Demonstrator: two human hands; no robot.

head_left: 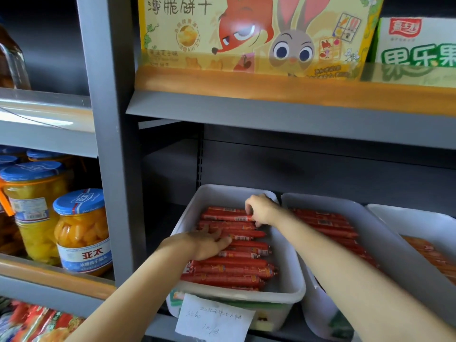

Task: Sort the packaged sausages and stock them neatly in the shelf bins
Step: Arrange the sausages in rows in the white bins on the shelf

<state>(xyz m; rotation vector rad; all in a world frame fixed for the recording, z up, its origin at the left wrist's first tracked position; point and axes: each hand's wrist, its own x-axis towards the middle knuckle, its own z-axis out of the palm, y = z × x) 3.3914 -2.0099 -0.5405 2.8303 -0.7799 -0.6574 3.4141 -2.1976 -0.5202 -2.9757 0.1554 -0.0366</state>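
A white plastic bin (286,290) on the grey shelf holds several red packaged sausages (229,270) lying crosswise in rows. My left hand (207,245) rests flat on the sausages in the middle of the bin, fingers stretched out. My right hand (261,209) reaches to the bin's far end, its fingers curled down onto the back sausages (222,215); whether it grips one I cannot tell. A second white bin (385,243) to the right holds more red sausages (328,223). A third bin (419,218) at the far right holds orange ones (434,257).
A handwritten paper label (212,317) hangs on the first bin's front. Jars of canned fruit (81,233) stand on the left shelf. A biscuit box (246,33) and a green-and-white box (417,43) sit on the shelf above. Red snack packs (37,322) lie at the bottom left.
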